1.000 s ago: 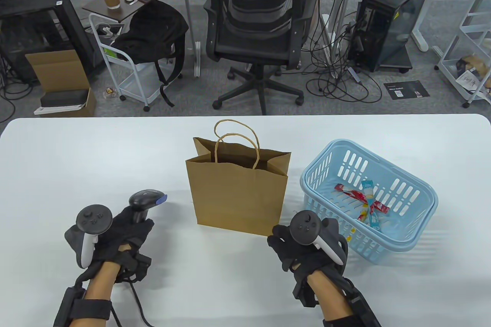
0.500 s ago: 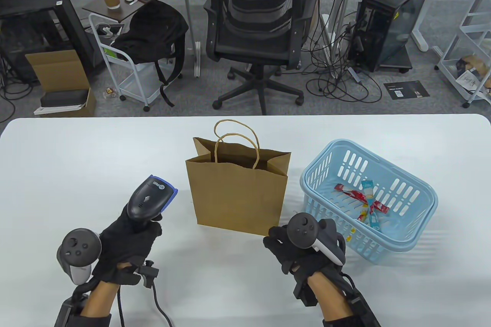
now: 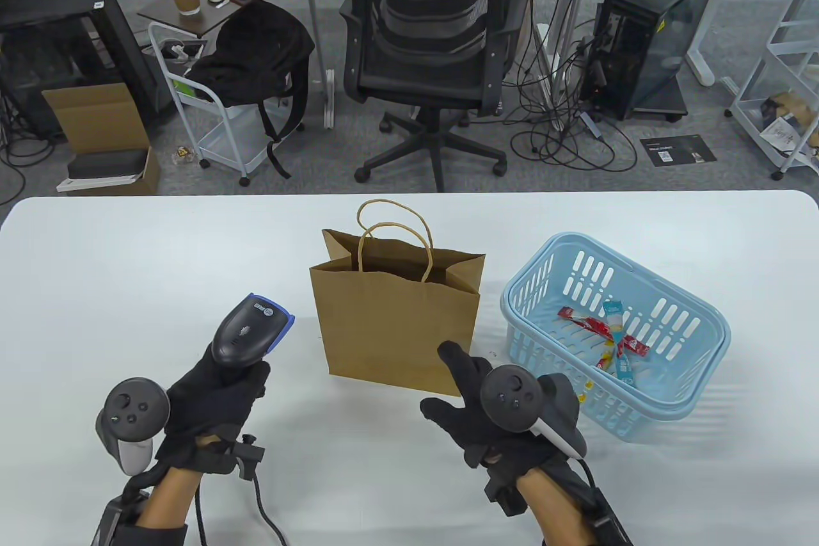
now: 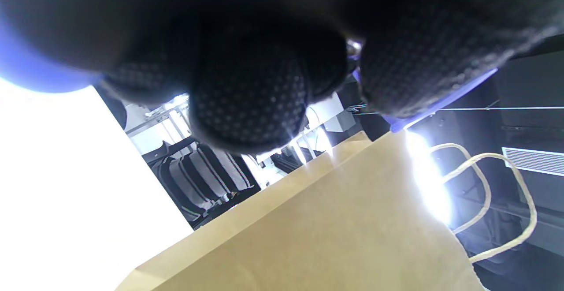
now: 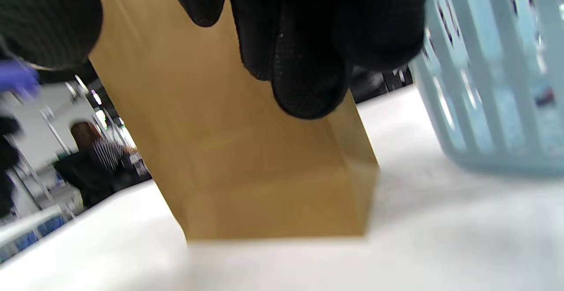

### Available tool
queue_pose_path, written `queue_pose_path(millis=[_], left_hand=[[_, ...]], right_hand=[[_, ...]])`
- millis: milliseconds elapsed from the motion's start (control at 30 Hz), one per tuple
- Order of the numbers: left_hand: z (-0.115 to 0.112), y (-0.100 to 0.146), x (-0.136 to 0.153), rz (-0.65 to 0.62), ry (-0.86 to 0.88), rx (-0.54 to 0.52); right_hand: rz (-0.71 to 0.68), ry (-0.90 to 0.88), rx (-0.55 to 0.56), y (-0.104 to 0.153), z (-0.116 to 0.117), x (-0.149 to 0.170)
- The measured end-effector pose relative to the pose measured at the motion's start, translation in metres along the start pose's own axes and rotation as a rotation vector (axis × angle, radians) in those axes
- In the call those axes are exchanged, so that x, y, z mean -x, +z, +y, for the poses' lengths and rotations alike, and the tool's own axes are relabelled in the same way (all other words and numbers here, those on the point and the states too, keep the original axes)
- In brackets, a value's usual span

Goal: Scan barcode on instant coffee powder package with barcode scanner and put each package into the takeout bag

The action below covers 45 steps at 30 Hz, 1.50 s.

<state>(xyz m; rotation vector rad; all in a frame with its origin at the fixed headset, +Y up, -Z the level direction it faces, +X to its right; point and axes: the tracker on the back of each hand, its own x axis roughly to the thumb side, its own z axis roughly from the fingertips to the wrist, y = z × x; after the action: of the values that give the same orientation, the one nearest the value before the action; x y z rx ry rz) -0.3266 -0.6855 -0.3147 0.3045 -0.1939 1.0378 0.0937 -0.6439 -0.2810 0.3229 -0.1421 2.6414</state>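
A brown paper takeout bag (image 3: pixel 397 322) stands open mid-table; it also fills the left wrist view (image 4: pixel 343 233) and the right wrist view (image 5: pixel 238 163). My left hand (image 3: pixel 214 402) grips the handle of a black barcode scanner (image 3: pixel 246 328) with a blue nose, lifted off the table left of the bag. My right hand (image 3: pixel 467 399) hovers at the bag's front right corner with its fingers spread and holds nothing. Several red and blue coffee sachets (image 3: pixel 608 335) lie in the light blue basket (image 3: pixel 697 392) to the right.
The scanner's black cable (image 3: pixel 265 507) trails off the near table edge. The basket (image 5: pixel 493 75) stands close to my right hand. A black office chair (image 3: pixel 435 47) stands behind the table's far edge.
My left hand lifted the scanner from the table and turned it nose-up toward the bag. My right hand rose slightly and its fingers spread out from a curl.
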Motion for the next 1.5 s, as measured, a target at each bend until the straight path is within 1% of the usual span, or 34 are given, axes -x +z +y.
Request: queue_pose_path(millis=[33,67,100,133,167,200,233,333,367,400,467,500,567,600,633,700,733,767,800,833,867,900,933,1000,1067,1133,1200,1233,1267,1300,1333,1367,1433,1500], left_hand=[[0.000,0.000,0.001,0.008,-0.007,0.004],[0.000,-0.001,0.002,0.007,-0.012,0.005],[0.000,-0.001,0.002,0.007,-0.014,0.005],[0.000,-0.001,0.001,0.007,-0.012,0.004],[0.001,-0.001,0.000,0.001,-0.007,0.001],[0.002,-0.001,-0.001,-0.004,-0.003,0.002],[0.004,-0.001,-0.003,-0.014,0.006,0.009],[0.007,-0.001,-0.006,-0.024,-0.011,-0.022],[0.008,-0.001,-0.006,-0.022,-0.014,-0.022],[0.008,-0.001,-0.006,-0.020,-0.008,-0.023],[0.008,-0.001,-0.005,-0.018,0.012,-0.020],[0.008,-0.001,-0.006,-0.019,0.009,-0.018],[0.007,-0.001,-0.007,-0.027,-0.011,-0.015],[0.007,0.000,-0.007,-0.030,-0.017,-0.015],[0.006,0.000,-0.008,-0.033,-0.021,-0.014],[0.006,0.000,-0.008,-0.035,-0.019,-0.013],[0.006,0.000,-0.008,-0.036,-0.019,-0.013],[0.006,0.000,-0.008,-0.034,-0.019,-0.013],[0.006,0.000,-0.008,-0.030,-0.019,-0.011],[0.006,0.000,-0.007,-0.028,-0.019,-0.011],[0.005,0.000,-0.007,-0.024,-0.020,-0.011],[0.005,0.000,-0.007,-0.021,-0.020,-0.010],[0.005,0.000,-0.007,-0.019,-0.021,-0.007],[0.004,-0.001,-0.006,-0.017,-0.025,-0.004],[0.004,-0.001,-0.006,-0.015,-0.027,-0.002],[0.003,0.000,-0.006,-0.013,-0.033,0.002],[0.003,0.000,-0.006,-0.012,-0.033,0.006],[0.002,0.000,-0.006,-0.012,-0.033,0.009],[0.002,0.000,-0.006,-0.012,-0.034,0.011],[0.002,0.000,-0.006,-0.009,-0.038,0.012],[0.001,0.000,-0.006,-0.008,-0.041,0.013],[0.001,0.000,-0.005,-0.006,-0.044,0.015],[0.001,-0.001,-0.005,0.002,-0.043,0.018],[0.001,-0.002,-0.004,0.007,-0.039,0.018]], right_hand=[[-0.025,0.017,0.063,0.006,-0.014,-0.011],[-0.043,0.030,0.118,0.010,-0.023,-0.017],[-0.077,0.043,0.235,0.015,-0.038,-0.027],[-0.090,0.048,0.297,0.019,-0.049,-0.034],[-0.079,0.073,0.315,0.022,-0.065,-0.041],[-0.059,0.100,0.303,0.024,-0.075,-0.045],[-0.040,0.141,0.302,0.026,-0.090,-0.049],[0.020,0.255,0.466,0.025,-0.125,-0.046],[0.047,0.281,0.490,0.023,-0.132,-0.043],[0.092,0.329,0.496,0.015,-0.143,-0.033],[0.148,0.355,0.480,0.001,-0.153,-0.017],[0.219,0.412,0.449,-0.012,-0.160,-0.001],[0.352,0.462,0.330,-0.031,-0.169,0.026],[0.399,0.475,0.288,-0.039,-0.169,0.038],[0.439,0.522,0.270,-0.047,-0.166,0.050],[0.426,0.719,0.268,-0.060,-0.158,0.066],[0.399,0.860,0.256,-0.068,-0.149,0.076],[0.375,0.930,0.243,-0.072,-0.142,0.081],[0.360,1.031,0.143,-0.079,-0.130,0.091],[0.351,1.083,0.082,-0.082,-0.122,0.098],[0.327,1.129,-0.002,-0.086,-0.114,0.107],[0.326,1.152,-0.030,-0.087,-0.109,0.113],[0.313,1.159,-0.099,-0.090,-0.102,0.123],[0.370,1.075,-0.188,-0.092,-0.096,0.137],[0.393,1.005,-0.266,-0.093,-0.089,0.147],[0.390,0.990,-0.368,-0.094,-0.078,0.155],[0.436,0.975,-0.473,-0.094,-0.067,0.161],[0.439,0.989,-0.495,-0.093,-0.061,0.164],[0.411,1.043,-0.500,-0.094,-0.056,0.165],[0.360,1.140,-0.484,-0.096,-0.052,0.168],[0.304,1.192,-0.488,-0.096,-0.048,0.169],[0.270,1.199,-0.509,-0.097,-0.044,0.170],[0.287,1.150,-0.552,-0.099,-0.036,0.172],[0.324,1.111,-0.564,-0.101,-0.030,0.174]])
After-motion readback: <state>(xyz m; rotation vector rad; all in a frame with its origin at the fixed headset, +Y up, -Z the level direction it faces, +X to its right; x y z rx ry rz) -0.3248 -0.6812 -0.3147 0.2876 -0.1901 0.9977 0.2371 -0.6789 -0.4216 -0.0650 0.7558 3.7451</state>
